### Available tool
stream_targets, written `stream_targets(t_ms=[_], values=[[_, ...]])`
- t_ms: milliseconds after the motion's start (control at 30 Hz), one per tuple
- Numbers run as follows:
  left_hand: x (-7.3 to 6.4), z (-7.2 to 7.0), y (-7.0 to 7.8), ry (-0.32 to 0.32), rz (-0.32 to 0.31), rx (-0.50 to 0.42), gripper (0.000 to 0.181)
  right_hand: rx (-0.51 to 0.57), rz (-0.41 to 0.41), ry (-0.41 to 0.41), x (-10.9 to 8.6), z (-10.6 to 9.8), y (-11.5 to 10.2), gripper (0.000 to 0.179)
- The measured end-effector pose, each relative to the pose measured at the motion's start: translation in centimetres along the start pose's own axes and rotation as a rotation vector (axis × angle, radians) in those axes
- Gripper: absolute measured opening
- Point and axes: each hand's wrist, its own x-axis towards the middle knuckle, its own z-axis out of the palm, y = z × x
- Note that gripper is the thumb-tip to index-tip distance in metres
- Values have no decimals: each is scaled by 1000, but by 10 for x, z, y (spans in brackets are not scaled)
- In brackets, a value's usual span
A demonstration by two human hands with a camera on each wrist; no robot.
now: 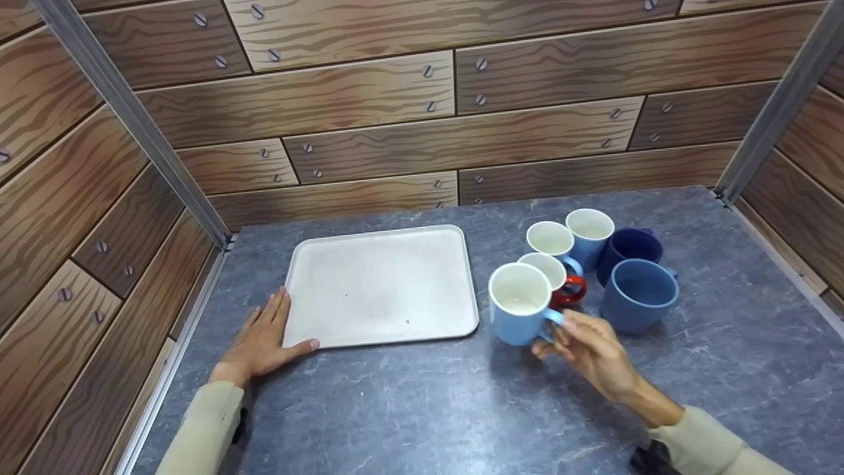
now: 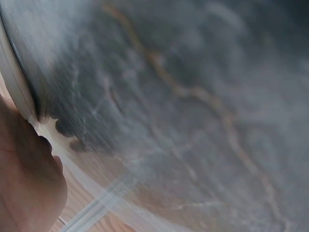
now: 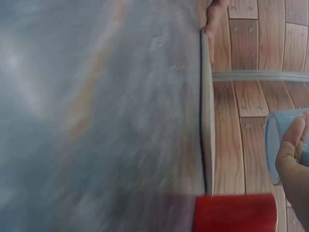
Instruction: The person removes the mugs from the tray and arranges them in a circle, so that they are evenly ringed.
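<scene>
My right hand (image 1: pixel 593 353) pinches the handle of a light blue mug (image 1: pixel 517 326) with a white inside. This mug is upright, just right of the tray, and looks held above the table. In the right wrist view the light blue mug (image 3: pixel 285 118) shows at the right edge, with the thumb and fingers at its handle. A white rectangular tray (image 1: pixel 382 290) lies flat on the table. At its front left corner rests my left hand (image 1: pixel 260 343), fingers straight along the left edge and thumb at the front edge. The left wrist view shows only part of that hand (image 2: pixel 29 179).
Right of the held mug stand a red mug (image 1: pixel 575 291), partly hidden, two light blue mugs (image 1: pixel 590 254) (image 1: pixel 549 239), a dark blue mug (image 1: pixel 603 267) and a wide blue mug (image 1: pixel 633 316). Wood-patterned walls (image 1: pixel 369 152) enclose the grey marbled table (image 1: pixel 395 409).
</scene>
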Motion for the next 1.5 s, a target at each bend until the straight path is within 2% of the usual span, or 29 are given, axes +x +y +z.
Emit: stream_targets(t_ms=[167, 533, 667, 833, 1067, 1500], values=[[1, -1, -1, 2, 1, -3, 123, 27, -38, -39, -17, -16, -4, 35], [1, -1, 1, 0, 2, 1, 123, 119, 24, 27, -47, -42, -18, 43], [1, -2, 2, -1, 1, 2, 123, 95, 63, 37, -53, -51, -26, 44], [0, -3, 2, 3, -2, -1, 123, 34, 163, 72, -59, -64, -34, 44], [-1, -2, 0, -8, -1, 5, 123, 63, 281, 84, -66, -79, -38, 48], [0, -2, 0, 1, 3, 12, 124, 193, 337, 10, -65, -89, -34, 49]])
